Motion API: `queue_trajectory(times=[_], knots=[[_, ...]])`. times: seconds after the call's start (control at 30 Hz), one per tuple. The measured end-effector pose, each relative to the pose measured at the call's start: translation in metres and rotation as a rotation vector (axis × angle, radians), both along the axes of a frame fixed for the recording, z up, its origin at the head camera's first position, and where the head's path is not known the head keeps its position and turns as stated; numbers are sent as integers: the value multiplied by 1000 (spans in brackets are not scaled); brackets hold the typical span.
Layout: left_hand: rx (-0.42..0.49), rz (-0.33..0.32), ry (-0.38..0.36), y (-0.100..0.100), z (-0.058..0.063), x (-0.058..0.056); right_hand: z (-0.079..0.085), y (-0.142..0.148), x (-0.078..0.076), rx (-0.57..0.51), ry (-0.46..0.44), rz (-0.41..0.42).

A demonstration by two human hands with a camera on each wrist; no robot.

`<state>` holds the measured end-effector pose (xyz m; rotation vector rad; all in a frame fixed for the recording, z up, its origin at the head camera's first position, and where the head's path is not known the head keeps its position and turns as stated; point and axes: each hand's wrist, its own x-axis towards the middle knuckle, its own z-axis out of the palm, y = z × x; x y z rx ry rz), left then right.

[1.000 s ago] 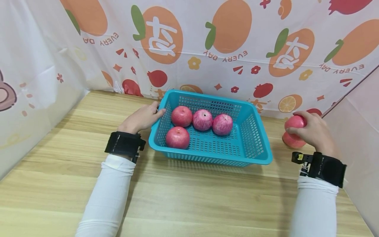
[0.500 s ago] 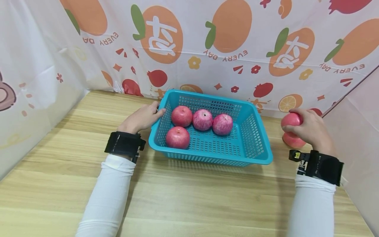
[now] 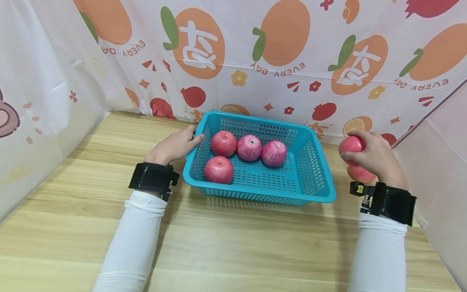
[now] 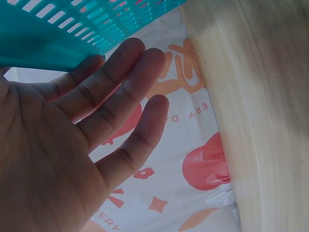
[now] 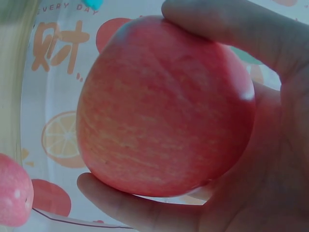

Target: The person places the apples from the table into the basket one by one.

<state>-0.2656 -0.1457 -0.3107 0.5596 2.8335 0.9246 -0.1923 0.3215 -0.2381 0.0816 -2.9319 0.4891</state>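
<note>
My left hand (image 3: 174, 147) is at the left end of the blue plastic basket (image 3: 255, 195), thumb over its rim. In the left wrist view the basket wall (image 4: 120, 24) is above my loosely bent fingers (image 4: 140, 121), the forefinger against its edge; the thumb is hidden. Inside the basket are several red apples, among them one at the front left (image 3: 219, 169) and one at the right (image 3: 274, 153). My right hand (image 3: 377, 156) holds a red apple (image 5: 164, 111) between thumb and fingers, right of the basket and raised above another apple (image 3: 361, 173) on the table.
A wooden table (image 3: 248, 251) carries everything. Behind it hangs a white fruit-print cloth (image 3: 248, 89); more pale cloth (image 3: 47, 101) closes off the left side, and a pale panel (image 3: 441, 170) stands close to my right hand.
My right hand has moved left with its apple, toward the basket, uncovering more of the apple on the table. The left hand and the basket have stayed put.
</note>
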Motion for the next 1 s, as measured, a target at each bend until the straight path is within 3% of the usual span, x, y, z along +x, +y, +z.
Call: queue_trajectory(times=[1.0], knots=[[10,0,-8,1,0,1,3,-25,-6,-9,33,83]])
